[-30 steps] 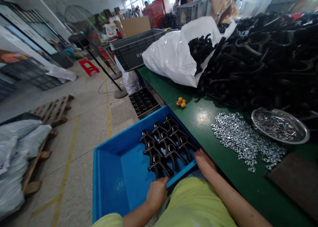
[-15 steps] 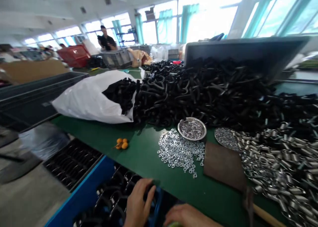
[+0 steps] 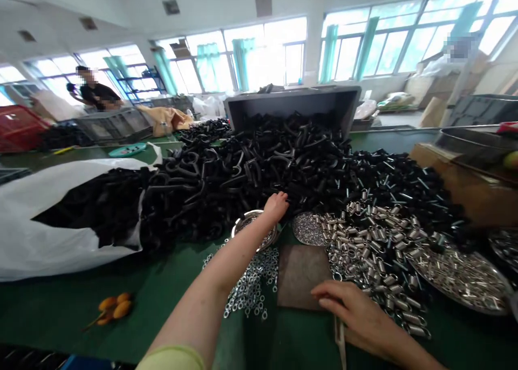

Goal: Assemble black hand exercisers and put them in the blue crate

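Note:
My left hand [image 3: 277,205] reaches far forward to the near edge of a heap of curved black parts [image 3: 243,165]. Its fingers bend downward and their tips are hidden, so any hold cannot be made out. Under that forearm lie a metal bowl of small metal pieces [image 3: 235,228] and loose nuts [image 3: 246,289]. My right hand [image 3: 348,310] hovers at the lower right corner of a brown metal plate [image 3: 301,275], fingers stretched out, nothing seen in them. A hammer [image 3: 340,340] lies partly beneath it. Coil springs [image 3: 376,240] are heaped just beyond.
A white sack [image 3: 73,197] of black parts lies at left, near small orange fruits [image 3: 117,307]. A grey crate [image 3: 352,103] is tipped behind the heap. At right are a dish of metal pins [image 3: 457,278] and a cardboard box [image 3: 477,197]. A person [image 3: 99,95] stands in the background.
The view has swung right. My left hand has gone from the blue crate at the table's front edge to the black heap. My right hand has moved up beside the brown plate.

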A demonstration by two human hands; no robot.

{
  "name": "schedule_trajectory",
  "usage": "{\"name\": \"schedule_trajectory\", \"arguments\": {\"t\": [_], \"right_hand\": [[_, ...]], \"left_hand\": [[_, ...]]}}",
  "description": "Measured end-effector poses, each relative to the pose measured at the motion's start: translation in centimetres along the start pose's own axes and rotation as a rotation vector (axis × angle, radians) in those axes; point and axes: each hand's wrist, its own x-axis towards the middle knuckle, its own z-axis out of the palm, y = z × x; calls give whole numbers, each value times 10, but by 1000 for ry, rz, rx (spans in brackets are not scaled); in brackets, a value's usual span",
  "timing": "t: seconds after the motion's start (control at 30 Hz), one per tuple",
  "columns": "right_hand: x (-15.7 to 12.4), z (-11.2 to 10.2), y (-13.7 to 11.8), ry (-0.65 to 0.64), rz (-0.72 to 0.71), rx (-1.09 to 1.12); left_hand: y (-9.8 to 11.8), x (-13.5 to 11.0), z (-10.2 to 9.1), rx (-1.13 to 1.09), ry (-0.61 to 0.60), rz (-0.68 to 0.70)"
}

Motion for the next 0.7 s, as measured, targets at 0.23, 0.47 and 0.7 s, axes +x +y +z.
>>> {"name": "schedule_trajectory", "arguments": {"t": [0.23, 0.47, 0.7], "right_hand": [[-11, -32, 48, 103, 37, 13], [42, -53, 62, 358, 183, -479], [115, -45, 67, 394, 314, -656]], "left_hand": [[-22, 15, 1, -393, 145, -82], [-17, -6, -31, -980, 556, -388], [22, -138, -37, -1942, 665, -791]]}}
